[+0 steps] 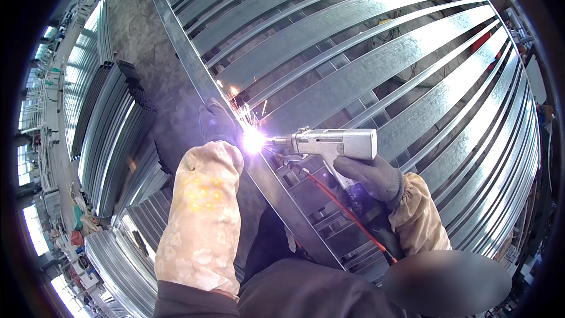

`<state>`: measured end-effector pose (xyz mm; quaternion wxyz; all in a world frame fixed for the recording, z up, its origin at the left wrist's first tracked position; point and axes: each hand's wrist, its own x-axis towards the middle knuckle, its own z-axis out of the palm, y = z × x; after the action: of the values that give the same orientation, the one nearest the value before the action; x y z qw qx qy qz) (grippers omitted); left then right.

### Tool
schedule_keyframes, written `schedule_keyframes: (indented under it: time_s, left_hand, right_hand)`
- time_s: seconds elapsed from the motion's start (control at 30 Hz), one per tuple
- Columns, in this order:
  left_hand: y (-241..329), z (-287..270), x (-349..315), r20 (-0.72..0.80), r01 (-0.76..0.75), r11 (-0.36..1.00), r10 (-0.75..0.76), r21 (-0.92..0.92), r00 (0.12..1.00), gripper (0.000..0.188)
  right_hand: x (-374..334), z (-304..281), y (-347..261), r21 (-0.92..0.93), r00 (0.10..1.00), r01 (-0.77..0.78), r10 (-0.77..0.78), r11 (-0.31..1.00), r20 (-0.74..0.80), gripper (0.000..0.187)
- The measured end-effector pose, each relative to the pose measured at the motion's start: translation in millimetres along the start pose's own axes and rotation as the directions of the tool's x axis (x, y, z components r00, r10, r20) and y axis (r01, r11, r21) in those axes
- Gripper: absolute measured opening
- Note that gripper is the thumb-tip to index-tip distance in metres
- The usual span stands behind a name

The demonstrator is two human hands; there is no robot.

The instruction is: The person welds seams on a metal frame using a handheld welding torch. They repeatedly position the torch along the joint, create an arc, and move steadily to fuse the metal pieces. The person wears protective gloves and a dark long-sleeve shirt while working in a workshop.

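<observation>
My right hand (376,178), in a dark glove, is wrapped round the grip of a silver welding gun (341,141). A red hose (341,203) runs alongside the gun. The nozzle points left at a metal edge bar (282,194) of a large slatted frame. At its tip a white-violet glare hides the joint, and orange sparks fly up and away. Just left of the glare, my gloved left hand (218,122) is closed over the same edge bar; smoke and shadow blur its fingers. A pale flowered sleeve covers my left forearm, a tan cuff my right wrist.
Long metal slats (353,70) of the frame fill the right side, with gaps between them. Stacks of metal profiles (106,141) lie to the left beyond a strip of grey floor (147,53). More bundled profiles (120,265) are at the lower left.
</observation>
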<state>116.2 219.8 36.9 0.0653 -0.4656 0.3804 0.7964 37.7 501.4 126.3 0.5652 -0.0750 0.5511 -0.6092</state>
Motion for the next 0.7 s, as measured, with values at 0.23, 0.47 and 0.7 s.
schedule_keyframes:
  time_s: [0.23, 0.47, 0.7]
  left_hand:
    - [-2, -2, -2, 0.003, 0.004, 1.0, -0.004, 0.019, 1.0, 0.047]
    - [-4, -4, -5, 0.005, 0.0, 1.0, -0.001, 0.026, 1.0, 0.047]
    - [-10, 0, 0, 0.019, 0.01, 0.999, -0.011, 0.036, 1.0, 0.048]
  right_hand:
    - [-3, 1, -1, 0.057, 0.999, -0.04, 0.038, 0.998, 0.023, 0.044]
    - [-3, -3, 7, 0.074, 0.998, -0.004, 0.0, 0.997, 0.056, 0.045]
    - [-10, 0, 1, 0.086, 0.994, -0.105, 0.106, 0.991, -0.014, 0.045]
